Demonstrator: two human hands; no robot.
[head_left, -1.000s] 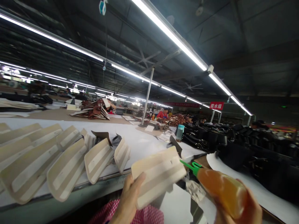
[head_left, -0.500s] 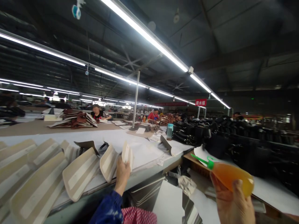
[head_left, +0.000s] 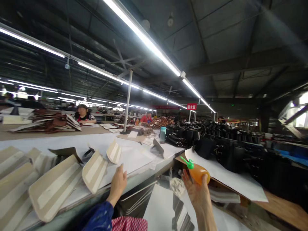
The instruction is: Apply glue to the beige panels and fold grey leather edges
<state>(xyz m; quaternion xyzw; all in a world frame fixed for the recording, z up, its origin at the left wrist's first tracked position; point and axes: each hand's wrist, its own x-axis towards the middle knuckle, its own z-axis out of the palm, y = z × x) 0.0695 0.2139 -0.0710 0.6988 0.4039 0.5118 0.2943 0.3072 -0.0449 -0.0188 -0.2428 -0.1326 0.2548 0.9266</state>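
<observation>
My right hand [head_left: 196, 192] holds a squeeze bottle [head_left: 200, 173] of orange-amber liquid, its green nozzle pointing up and to the left. The thumb lies on the near side of the bottle, with the fingers under it. My left hand [head_left: 119, 180] is at the table's edge, holding nothing, fingers stretched forward and thumb apart. Just beyond it stands a small curved beige piece [head_left: 114, 152] with a pale strip, not touched by the hand. Larger curved beige pieces [head_left: 55, 187] with white strips stand in a row to the left.
White sheeting covers the table [head_left: 141, 158]. A blue-capped bottle [head_left: 163, 134] stands farther back beside glossy black pieces [head_left: 178, 140]. Below the edge are stacked grey-white sheets [head_left: 158, 205]. A metal post [head_left: 128, 101] rises from the table. Two co-workers sit beyond, one in red [head_left: 146, 118].
My left hand has let go of the small beige piece and drawn back from it. The bottle in my right hand has moved farther away. The view has turned right.
</observation>
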